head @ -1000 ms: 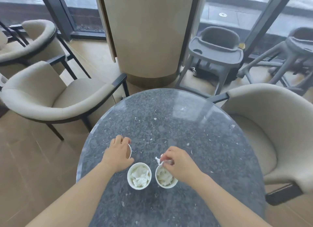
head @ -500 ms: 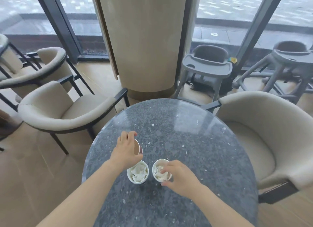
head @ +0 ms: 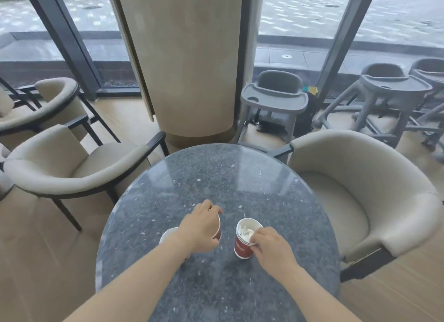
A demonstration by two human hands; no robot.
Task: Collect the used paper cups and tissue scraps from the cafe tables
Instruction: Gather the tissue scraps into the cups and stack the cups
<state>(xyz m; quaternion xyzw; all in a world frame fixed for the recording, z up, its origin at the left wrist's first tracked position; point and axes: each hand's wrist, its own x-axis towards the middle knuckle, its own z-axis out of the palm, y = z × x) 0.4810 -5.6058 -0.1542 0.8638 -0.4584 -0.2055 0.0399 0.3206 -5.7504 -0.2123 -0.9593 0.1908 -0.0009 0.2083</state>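
Right hand (head: 271,249) now pinches rim of tissue-filled cup (head: 243,246), which has shifted right, away from second cup (head: 167,235). Left hand (head: 199,230) has drawn red cup (head: 217,232) toward table's near edge, between the two.

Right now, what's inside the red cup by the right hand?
Crumpled white tissue sits in the red cup. Whatever lies under it is hidden, and fingers of the right hand cover the near rim.

Three paper cups (head: 242,247) (head: 217,230) (head: 168,235) stand on one round table (head: 228,182), beside three plainly visible beige armchairs (head: 60,167) (head: 55,93) (head: 360,189) and three grey high chairs (head: 276,98) (head: 389,83) (head: 430,69).
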